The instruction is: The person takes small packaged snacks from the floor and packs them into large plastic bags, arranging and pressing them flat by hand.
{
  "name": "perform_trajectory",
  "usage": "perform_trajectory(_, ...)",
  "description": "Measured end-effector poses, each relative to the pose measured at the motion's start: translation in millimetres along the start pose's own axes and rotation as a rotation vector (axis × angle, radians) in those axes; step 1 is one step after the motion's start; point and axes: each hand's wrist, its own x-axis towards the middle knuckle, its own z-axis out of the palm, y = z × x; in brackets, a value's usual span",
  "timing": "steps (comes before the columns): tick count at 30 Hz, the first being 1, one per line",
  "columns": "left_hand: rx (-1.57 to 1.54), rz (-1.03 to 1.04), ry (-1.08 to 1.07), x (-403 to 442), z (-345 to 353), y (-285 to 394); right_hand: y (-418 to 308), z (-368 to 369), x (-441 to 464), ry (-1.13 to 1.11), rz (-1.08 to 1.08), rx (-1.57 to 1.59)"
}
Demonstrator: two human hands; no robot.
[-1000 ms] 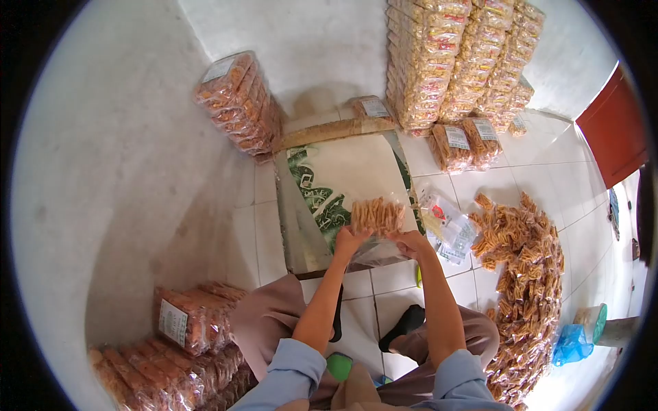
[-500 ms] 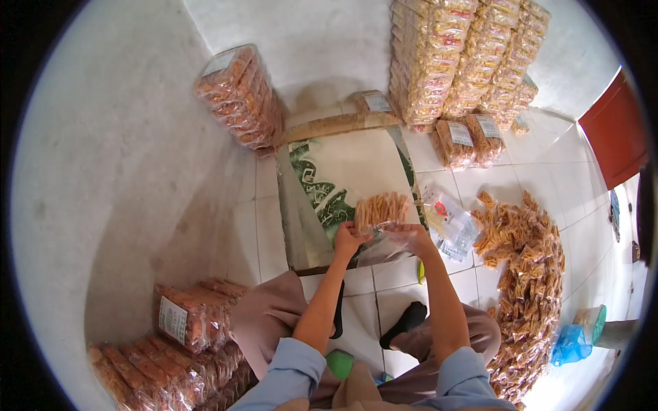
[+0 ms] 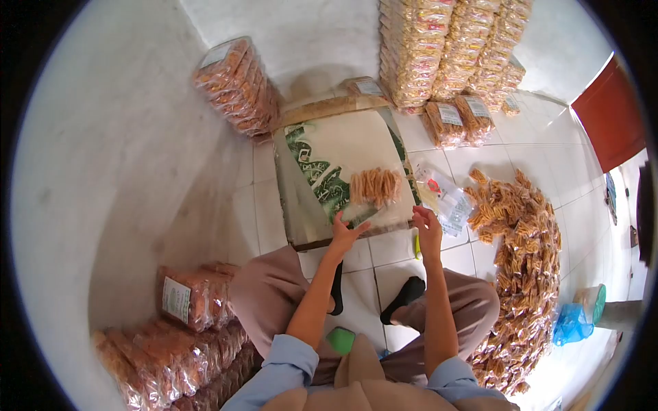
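Observation:
A clear plastic bag of stick-shaped snacks [image 3: 375, 188] lies on a low board [image 3: 367, 144] with a cream and green printed surface. The bag's loose film end faces me. By the near left corner of the bag is my left hand [image 3: 347, 236], with thumb and fingers spread. My right hand [image 3: 429, 229] is at the board's near right edge, its thumb and fingertips pinched together at what looks like the end of the film. The film is so clear that its exact edge is hard to make out.
Right of the board lie flat printed plastic bags [image 3: 445, 202] and a long pile of small snack packs [image 3: 521, 274]. Packed bags stand in stacks at the back [image 3: 439, 55], back left [image 3: 236, 89] and near left [image 3: 185, 342]. A yellow-green object [image 3: 417, 246] sits by my right hand.
The bag of snacks now lies flat on the board. My left hand has opened off it, and my right hand has drawn back from the bag's near end. The view has shifted slightly.

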Motion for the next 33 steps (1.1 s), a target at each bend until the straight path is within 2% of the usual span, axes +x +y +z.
perform_trajectory(1, 0.031, 0.191, 0.045, -1.8, 2.4, -14.9, -1.7, 1.9, -11.3, 0.005, -0.007, 0.003)
perform_trajectory(2, 0.061, 0.374, 0.092, 3.0, 4.2, -28.6, 1.8, 6.2, -16.5, 0.12, -0.047, 0.056)
perform_trajectory(3, 0.06, 0.385, 0.088, -6.1, 8.1, -41.4, 0.4, 5.4, -31.9, 0.242, -0.096, 0.109)
perform_trajectory(5, 0.462, 0.915, 0.175, -15.2, 11.2, -62.2, -2.4, 15.5, -59.0, 0.313, -0.085, 0.229)
perform_trajectory(6, 0.824, 0.892, 0.185, -53.7, 14.1, -51.5, 7.8, 18.6, -77.4, 0.418, -0.085, 0.272)
perform_trajectory(7, 0.824, 0.899, 0.19, -59.3, 16.3, -55.3, 19.6, 23.9, -91.7, 0.522, -0.083, 0.318)
perform_trajectory(8, 0.931, 0.89, 0.225, -58.7, 18.8, -57.7, 33.4, 31.7, -100.2, 0.522, -0.083, 0.319)
perform_trajectory(10, 1.039, 0.898, 0.263, -53.9, 22.8, -69.7, 62.4, 41.1, -118.2, 0.503, 0.321, 0.513)
perform_trajectory(11, 1.01, 0.926, 0.343, -39.0, 20.5, -81.5, 78.4, 48.3, -123.4, 0.503, 0.322, 0.513)
perform_trajectory(13, 0.982, 0.982, 0.416, -40.8, 23.6, -71.2, 87.4, 55.6, -122.9, 0.084, 0.359, 0.99)
perform_trajectory(16, 0.927, 0.976, 0.341, -38.9, 18.5, -67.1, 79.6, 70.6, -100.7, 0.05, 0.433, 1.131)
perform_trajectory(19, 0.843, 1.003, 0.331, -27.6, 18.3, -66.8, 78.2, 83.0, -80.0, 0.056, 0.438, 1.115)
perform_trajectory(20, 0.675, 1.028, 0.267, -25.4, 21.0, -63.9, 77.5, 83.4, -74.6, 0.056, 0.437, 1.114)
perform_trajectory(21, 0.513, 1.023, 0.2, -24.7, 20.5, -63.9, 79.4, 88.0, -70.3, 0.018, 0.416, 1.187)
perform_trajectory(22, 0.515, 1.012, 0.197, -25.3, 21.2, -62.5, 79.5, 91.6, -62.0, -0.018, 0.383, 1.261)
perform_trajectory(26, 0.423, 0.947, 0.15, -26.2, 13.3, -61.4, 98.6, 125.5, -10.9, -0.068, 0.326, 1.296)
perform_trajectory(29, 0.342, 0.951, 0.107, -28.2, 7.8, -63.4, 108.3, 141.7, 18.4, -0.065, 0.245, 1.204)
perform_trajectory(31, 0.332, 0.962, 0.091, -27.6, 5.7, -63.6, 91.4, 132.2, 22.4, -0.165, 0.23, 1.69)
perform_trajectory(32, 0.339, 0.957, 0.083, -24.2, 2.6, -65.2, 87.7, 134.5, 22.8, -0.16, 0.245, 1.693)
perform_trajectory(33, 0.341, 0.963, 0.073, -23.0, 1.4, -65.5, 86.8, 135.0, 23.7, -0.162, 0.197, 1.559)
